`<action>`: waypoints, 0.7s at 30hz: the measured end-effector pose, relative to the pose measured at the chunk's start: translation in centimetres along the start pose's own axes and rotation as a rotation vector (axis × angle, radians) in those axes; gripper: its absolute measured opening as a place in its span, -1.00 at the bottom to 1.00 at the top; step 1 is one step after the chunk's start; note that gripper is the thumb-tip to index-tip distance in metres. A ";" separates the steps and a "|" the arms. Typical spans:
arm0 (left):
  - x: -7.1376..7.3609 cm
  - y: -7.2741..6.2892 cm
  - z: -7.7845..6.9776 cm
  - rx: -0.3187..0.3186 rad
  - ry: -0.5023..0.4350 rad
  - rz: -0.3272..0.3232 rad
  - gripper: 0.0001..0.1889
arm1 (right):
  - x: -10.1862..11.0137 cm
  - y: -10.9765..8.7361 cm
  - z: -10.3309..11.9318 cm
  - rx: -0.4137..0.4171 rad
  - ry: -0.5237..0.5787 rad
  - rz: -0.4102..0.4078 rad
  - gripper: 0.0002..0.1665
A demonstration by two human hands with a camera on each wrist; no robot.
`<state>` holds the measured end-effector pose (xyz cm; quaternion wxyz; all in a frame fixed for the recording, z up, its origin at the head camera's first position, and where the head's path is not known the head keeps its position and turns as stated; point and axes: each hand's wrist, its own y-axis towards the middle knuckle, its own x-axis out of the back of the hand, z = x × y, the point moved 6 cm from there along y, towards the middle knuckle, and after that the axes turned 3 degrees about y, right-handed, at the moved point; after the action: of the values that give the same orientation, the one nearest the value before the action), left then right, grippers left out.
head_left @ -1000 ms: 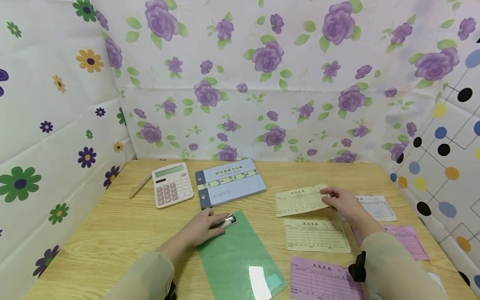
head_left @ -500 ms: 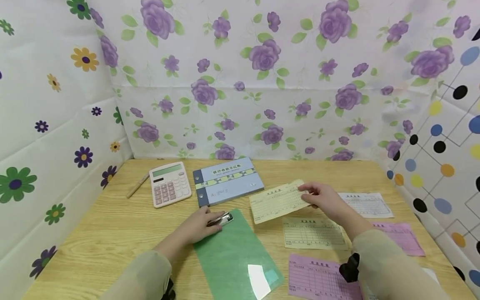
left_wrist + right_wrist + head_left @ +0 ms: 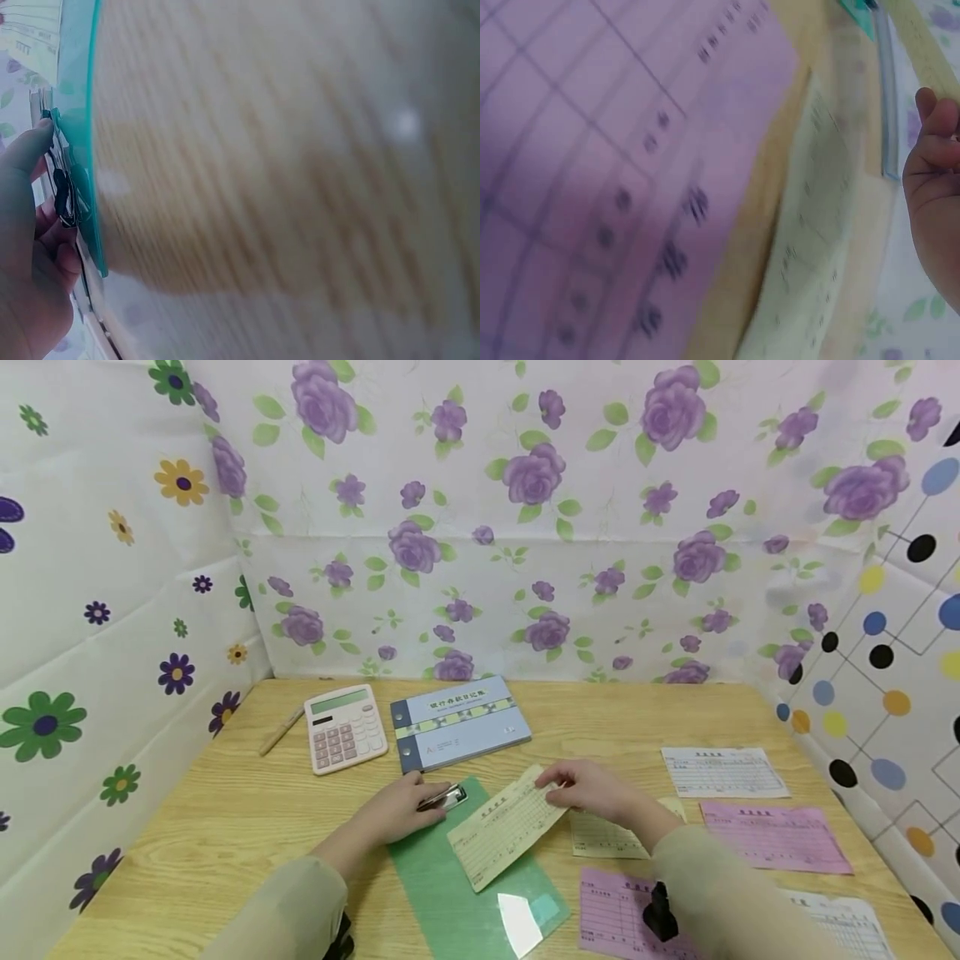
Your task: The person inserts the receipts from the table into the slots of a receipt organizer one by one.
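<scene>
My left hand [image 3: 392, 811] grips the metal clip [image 3: 452, 797] at the top of a green translucent clipboard [image 3: 427, 877]. In the left wrist view, thumb and fingers lie on either side of that clip [image 3: 66, 196]. My right hand [image 3: 592, 789] pinches a pale yellow printed slip [image 3: 502, 831] by its upper right edge. The slip hangs slanted over the clipboard, covering part of its right side; whether it touches the board I cannot tell. Beneath my right hand and wrist, a second yellow slip [image 3: 603, 837] lies partly hidden on the table.
Pink slips [image 3: 776, 835] and white slips [image 3: 725, 772] lie at the right; another pink slip [image 3: 622, 914] is partly under my right sleeve. Behind the clipboard are a blue ledger book [image 3: 465, 720], a pink-and-white calculator [image 3: 347, 729] and a pen [image 3: 282, 730]. Floral cloth [image 3: 480, 602] backs the table.
My right hand has carried the yellow slip leftward and nearer, from beside the white slip to over the clipboard, turning it to a steeper slant. My left hand stays at the clip.
</scene>
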<state>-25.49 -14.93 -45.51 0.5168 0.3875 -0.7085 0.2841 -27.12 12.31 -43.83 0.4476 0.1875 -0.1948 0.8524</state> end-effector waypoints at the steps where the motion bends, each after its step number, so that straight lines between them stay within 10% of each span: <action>1: 0.0 0.0 0.0 -0.001 0.000 0.002 -0.50 | -0.5 0.2 0.1 0.011 -0.012 0.011 -0.74; 21: 0.0 0.0 -0.3 -0.051 0.084 -0.045 -0.54 | -6.9 3.5 2.4 0.076 -0.169 0.079 -0.78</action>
<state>-25.32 -14.74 -45.47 0.5622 0.3776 -0.6843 0.2705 -26.05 4.50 -45.82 0.3884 0.2680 -0.2066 0.8571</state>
